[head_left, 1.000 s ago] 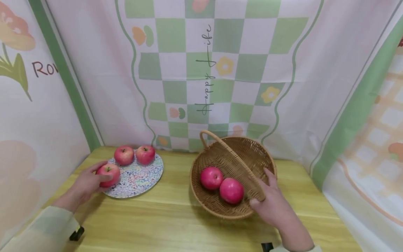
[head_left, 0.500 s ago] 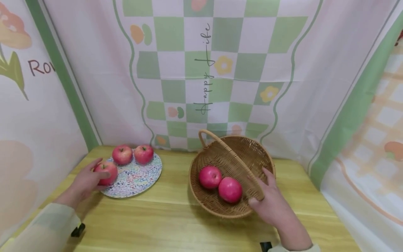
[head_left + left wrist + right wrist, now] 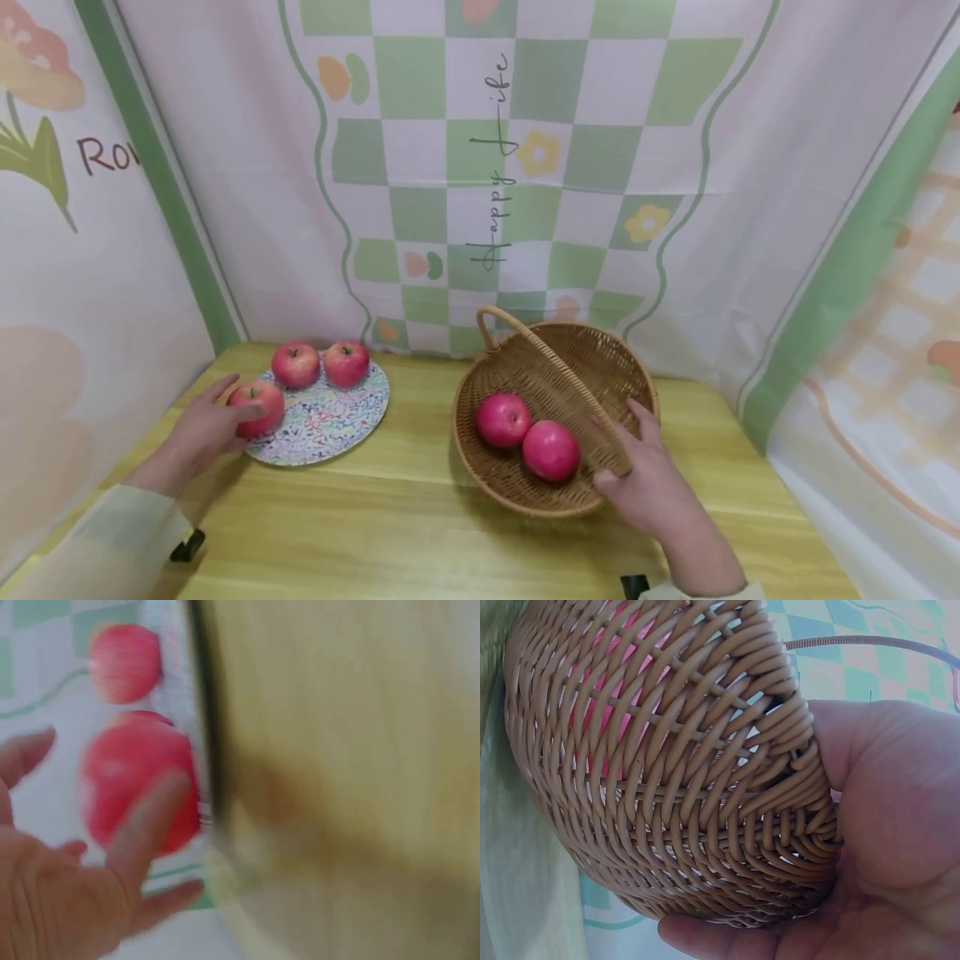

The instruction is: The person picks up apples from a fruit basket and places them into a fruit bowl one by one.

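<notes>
Apple [image 3: 259,425] could be rolling away if my splayed left hand [image 3: 206,425] is nudging it; right hand [image 3: 648,483] is gripping wicker basket [image 3: 600,362].

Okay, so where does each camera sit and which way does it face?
Head: worn on the head, facing forward and down at the speckled plate, wicker basket and checkered cloth; the left hand, right hand and sleeves show.
Left wrist: on that wrist, facing a blurred apple, the table filling the picture's right side; only the left hand shows.
Right wrist: on that wrist, facing the basket's outer side up close; only the right hand shows, gripping it.
Head and right wrist share the basket and right hand.
</notes>
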`<action>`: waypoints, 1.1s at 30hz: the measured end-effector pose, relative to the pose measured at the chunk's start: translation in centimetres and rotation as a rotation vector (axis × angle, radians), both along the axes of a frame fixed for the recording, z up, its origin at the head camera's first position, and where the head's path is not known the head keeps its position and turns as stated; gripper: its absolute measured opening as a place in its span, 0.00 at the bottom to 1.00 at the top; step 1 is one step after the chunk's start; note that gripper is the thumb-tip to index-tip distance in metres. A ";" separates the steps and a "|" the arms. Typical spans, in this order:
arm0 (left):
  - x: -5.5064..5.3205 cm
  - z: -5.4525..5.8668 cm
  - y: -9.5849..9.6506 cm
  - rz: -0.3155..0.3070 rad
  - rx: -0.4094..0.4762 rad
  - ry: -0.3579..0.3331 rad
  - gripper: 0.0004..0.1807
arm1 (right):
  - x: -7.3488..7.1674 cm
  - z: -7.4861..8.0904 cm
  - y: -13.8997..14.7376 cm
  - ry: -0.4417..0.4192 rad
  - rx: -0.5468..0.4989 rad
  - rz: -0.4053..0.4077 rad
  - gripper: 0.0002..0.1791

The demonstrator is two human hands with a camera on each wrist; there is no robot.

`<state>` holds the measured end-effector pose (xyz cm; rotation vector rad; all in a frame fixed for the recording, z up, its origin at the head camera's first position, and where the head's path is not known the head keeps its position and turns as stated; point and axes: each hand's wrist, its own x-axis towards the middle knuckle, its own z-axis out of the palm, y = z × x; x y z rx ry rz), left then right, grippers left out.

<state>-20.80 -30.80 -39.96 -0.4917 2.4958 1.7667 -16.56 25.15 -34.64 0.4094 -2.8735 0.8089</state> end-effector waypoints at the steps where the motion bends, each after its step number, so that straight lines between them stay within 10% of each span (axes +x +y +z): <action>1: 0.2 0.3 0.1 0.013 -0.052 0.019 0.52 | 0.0 0.0 0.0 -0.003 -0.001 -0.002 0.45; 7: 1.6 2.9 1.8 0.072 -0.351 0.155 0.54 | -0.1 -0.1 0.0 -0.005 -0.004 -0.003 0.45; 18: 2.8 5.7 11.2 -0.073 -0.531 0.493 0.45 | -0.1 -0.2 0.2 -0.004 -0.008 0.005 0.46; 24: 3.0 5.3 17.7 -0.315 -0.258 0.544 0.49 | -0.1 0.0 0.2 -0.003 -0.003 0.000 0.47; 33: 1.9 4.4 25.2 -0.506 0.128 0.364 0.47 | 0.0 -0.2 0.1 0.000 -0.010 -0.005 0.47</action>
